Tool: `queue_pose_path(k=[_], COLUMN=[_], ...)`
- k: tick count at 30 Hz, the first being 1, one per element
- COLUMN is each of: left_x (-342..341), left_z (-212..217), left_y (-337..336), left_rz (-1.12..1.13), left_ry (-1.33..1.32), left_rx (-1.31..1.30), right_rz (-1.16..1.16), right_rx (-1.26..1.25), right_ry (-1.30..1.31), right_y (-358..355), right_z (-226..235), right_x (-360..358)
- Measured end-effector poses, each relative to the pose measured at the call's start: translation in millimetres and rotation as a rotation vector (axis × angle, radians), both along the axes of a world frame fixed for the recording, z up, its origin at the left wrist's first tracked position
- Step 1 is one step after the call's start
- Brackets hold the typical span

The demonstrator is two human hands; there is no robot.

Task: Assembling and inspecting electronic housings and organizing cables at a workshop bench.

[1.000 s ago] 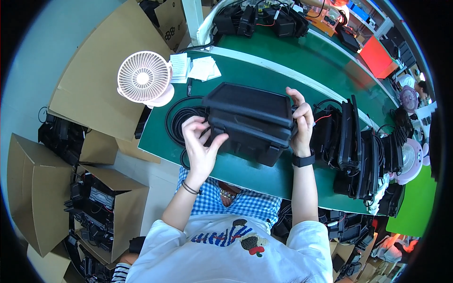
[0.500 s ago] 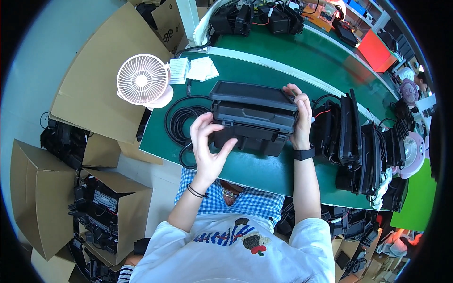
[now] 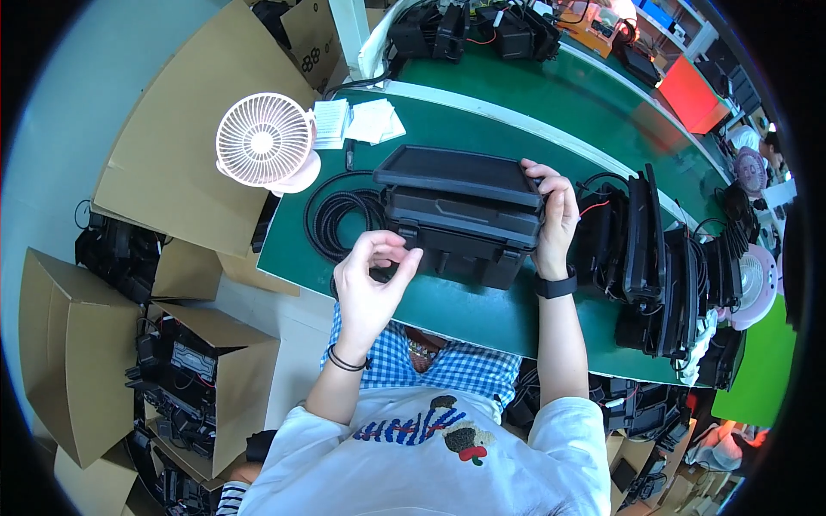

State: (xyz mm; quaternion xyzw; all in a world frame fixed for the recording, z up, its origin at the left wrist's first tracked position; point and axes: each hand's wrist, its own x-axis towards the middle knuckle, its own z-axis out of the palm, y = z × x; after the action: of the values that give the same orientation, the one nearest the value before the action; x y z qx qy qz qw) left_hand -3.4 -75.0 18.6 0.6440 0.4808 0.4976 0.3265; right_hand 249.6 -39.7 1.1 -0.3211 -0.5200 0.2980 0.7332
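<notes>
A black plastic case [image 3: 469, 219] with a raised, flat panel-like top [image 3: 456, 172] stands on the green table in front of me. My right hand [image 3: 557, 215] wraps round its right end, fingers over the top corner. At the case's front left corner is my left hand [image 3: 372, 279], its fingers bent and the thumb apart from them, with nothing in it. Its fingertips are beside a small latch [image 3: 409, 232]; whether they touch it I cannot tell. A coil of black cable [image 3: 331, 219] lies to the left of the case, partly behind my left hand.
Similar black cases with cables [image 3: 641, 249] stand in a row on the right. A pink fan [image 3: 265, 142] and white paper slips [image 3: 370, 120] are at the table's far left. Open cardboard boxes [image 3: 241, 413] hold black parts on the left. More black units [image 3: 516, 34] stand across the far ledge.
My left hand has drawn down a little from the case's front, and its spread fingers have curled in toward the thumb. My right hand still holds the case's right end.
</notes>
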Motion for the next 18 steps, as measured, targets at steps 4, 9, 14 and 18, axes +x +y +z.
queue_pose_path(k=[4,9,14,18], left_x=[2,5,5,-1], left_z=[-2,-13,-14,-3], left_y=[-6,-1,-3,-5], left_rz=[0.046,0.078,0.064,-0.001], left_ry=[-0.139,-0.107,-0.252,-0.414], left_rx=[-0.006,0.048,0.009,-0.172], right_rz=[-0.054,-0.078,-0.091,-0.081], right_rx=[0.059,0.068,0.055,0.07], right_ry=[-0.067,-0.068,-0.063,-0.064], right_y=[-2,-3,-5,-6], right_z=[4,2,2,4], right_x=[-8,-8,-9,-10])
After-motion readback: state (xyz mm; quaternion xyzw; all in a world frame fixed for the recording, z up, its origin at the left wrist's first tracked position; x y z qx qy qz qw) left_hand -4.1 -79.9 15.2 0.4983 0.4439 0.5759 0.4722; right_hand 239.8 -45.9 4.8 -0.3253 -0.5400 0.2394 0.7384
